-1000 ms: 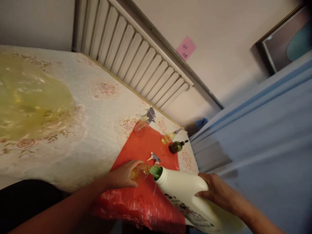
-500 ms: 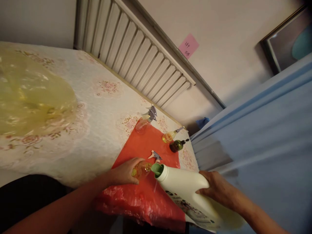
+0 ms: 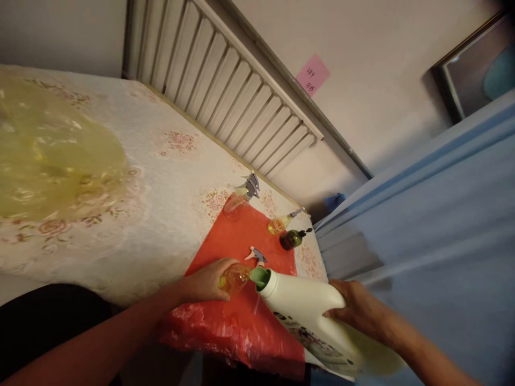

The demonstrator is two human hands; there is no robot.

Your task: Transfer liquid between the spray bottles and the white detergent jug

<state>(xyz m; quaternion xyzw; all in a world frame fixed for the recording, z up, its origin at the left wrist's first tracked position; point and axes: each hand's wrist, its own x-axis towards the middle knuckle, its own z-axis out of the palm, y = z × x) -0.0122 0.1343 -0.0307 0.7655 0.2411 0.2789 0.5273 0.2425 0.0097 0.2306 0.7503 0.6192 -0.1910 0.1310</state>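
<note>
My left hand [image 3: 210,280] is closed around a small clear bottle [image 3: 234,279] with yellow liquid in it, above a red plastic sheet [image 3: 225,241]. By its handle, my right hand [image 3: 354,306] grips a large whitish jug [image 3: 306,300], tilted so that its green spout [image 3: 260,277] meets the small bottle's mouth. Whether liquid is flowing I cannot tell. A loose spray trigger head [image 3: 256,255] lies on the sheet just beyond the spout. Farther back stand a clear spray bottle [image 3: 237,203], a yellow bottle [image 3: 278,224] and a dark green bottle [image 3: 290,239].
A large translucent yellow bag [image 3: 60,155] lies on the flowered tablecloth [image 3: 161,187] at left. Behind the table runs a white radiator [image 3: 225,80] along the wall. A blue curtain [image 3: 434,225] hangs close to my right arm. The red sheet droops over the front edge.
Hardly anything differs. Both hands, the small bottle and the tilted jug keep nearly the same position, with only a slight shift of the view.
</note>
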